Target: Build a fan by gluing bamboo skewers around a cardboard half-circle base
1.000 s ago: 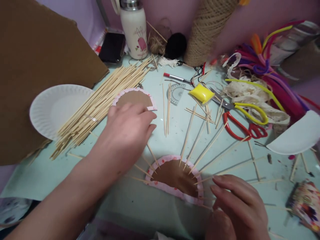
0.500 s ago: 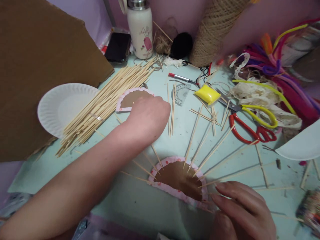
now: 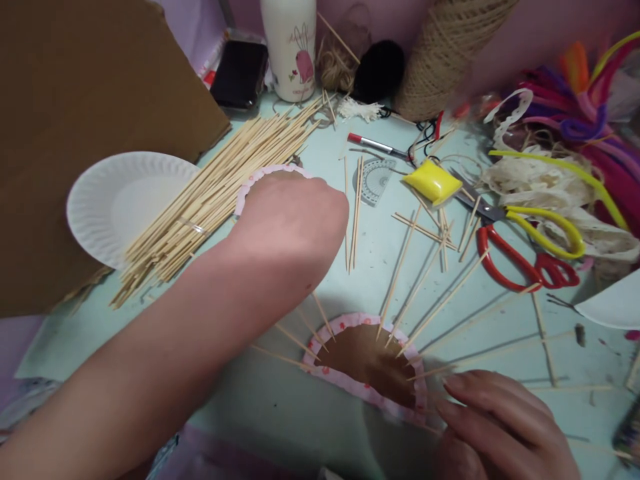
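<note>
My left hand (image 3: 297, 220) reaches over a half-circle of cardboard with a pink patterned rim (image 3: 255, 177) and covers most of it. The knuckles face up and the fingers bend down out of sight, so what they hold is hidden. Nearer to me lies a second cardboard half-circle (image 3: 357, 357), also pink-rimmed, with thin bamboo sticks (image 3: 445, 297) fanning out from its curved edge. Beside its right end rests my right hand (image 3: 500, 427), fingers loosely bent and apart, fingertips close to the rim. One stick passes beneath that hand.
A bundle of bamboo sticks (image 3: 215, 207) overlaps a white paper plate (image 3: 100, 207). Cardboard (image 3: 100, 133) stands left. Behind are a bottle (image 3: 293, 50), black phone (image 3: 240, 73) and twine cone (image 3: 445, 60). A protractor (image 3: 375, 180), yellow packet (image 3: 433, 181) and scissors (image 3: 507, 260) lie rightward.
The view has shifted slightly, so most table items sit further right. My left hand covers more of the far half-circle. My right hand stays beside the near one.
</note>
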A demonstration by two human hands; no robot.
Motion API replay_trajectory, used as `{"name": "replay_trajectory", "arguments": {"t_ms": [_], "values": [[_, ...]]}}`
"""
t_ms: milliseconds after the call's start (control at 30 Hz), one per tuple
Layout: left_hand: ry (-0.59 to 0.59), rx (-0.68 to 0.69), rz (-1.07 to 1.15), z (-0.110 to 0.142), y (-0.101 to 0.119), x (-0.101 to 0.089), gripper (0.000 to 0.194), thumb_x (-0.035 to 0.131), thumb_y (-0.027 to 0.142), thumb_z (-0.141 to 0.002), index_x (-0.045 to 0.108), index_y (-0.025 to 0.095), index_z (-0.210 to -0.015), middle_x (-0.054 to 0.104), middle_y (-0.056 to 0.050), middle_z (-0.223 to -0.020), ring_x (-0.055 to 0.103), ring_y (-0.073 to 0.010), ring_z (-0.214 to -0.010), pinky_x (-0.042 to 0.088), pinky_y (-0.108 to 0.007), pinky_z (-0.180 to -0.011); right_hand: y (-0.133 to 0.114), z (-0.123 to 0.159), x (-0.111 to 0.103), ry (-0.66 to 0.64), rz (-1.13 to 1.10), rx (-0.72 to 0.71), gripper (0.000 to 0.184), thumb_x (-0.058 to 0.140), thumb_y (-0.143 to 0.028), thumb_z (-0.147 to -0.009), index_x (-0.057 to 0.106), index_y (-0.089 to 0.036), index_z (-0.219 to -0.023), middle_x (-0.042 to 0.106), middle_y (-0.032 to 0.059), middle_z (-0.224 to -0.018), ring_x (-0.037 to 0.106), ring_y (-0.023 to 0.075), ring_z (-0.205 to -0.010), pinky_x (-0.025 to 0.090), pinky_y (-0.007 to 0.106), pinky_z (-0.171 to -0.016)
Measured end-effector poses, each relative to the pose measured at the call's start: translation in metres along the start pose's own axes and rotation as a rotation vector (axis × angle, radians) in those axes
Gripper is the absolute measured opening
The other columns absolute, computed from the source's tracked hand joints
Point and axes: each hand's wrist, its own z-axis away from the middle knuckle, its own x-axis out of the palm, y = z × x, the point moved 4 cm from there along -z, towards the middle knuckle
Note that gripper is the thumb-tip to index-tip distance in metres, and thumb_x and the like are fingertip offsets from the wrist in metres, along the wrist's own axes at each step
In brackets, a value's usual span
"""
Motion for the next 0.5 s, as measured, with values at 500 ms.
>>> {"name": "replay_trajectory", "arguments": {"t_ms": [500], "values": [[0.01, 0.0, -0.133, 0.005, -0.006, -0.004, 0.026, 0.046, 0.028, -0.089, 0.061, 0.017, -0.072, 0.059, -0.001, -0.066, 0.062, -0.0165, -0.068, 0.048, -0.03, -0.069, 0.002, -0.001, -0.001, -0.037, 0.019, -0.04, 0.015, 0.059, -0.032, -0.089, 0.071, -0.027, -0.082, 0.063, 0.0013, -0.075, 0.064, 0.016, -0.072, 0.052, 0.032, -0.069]]}}
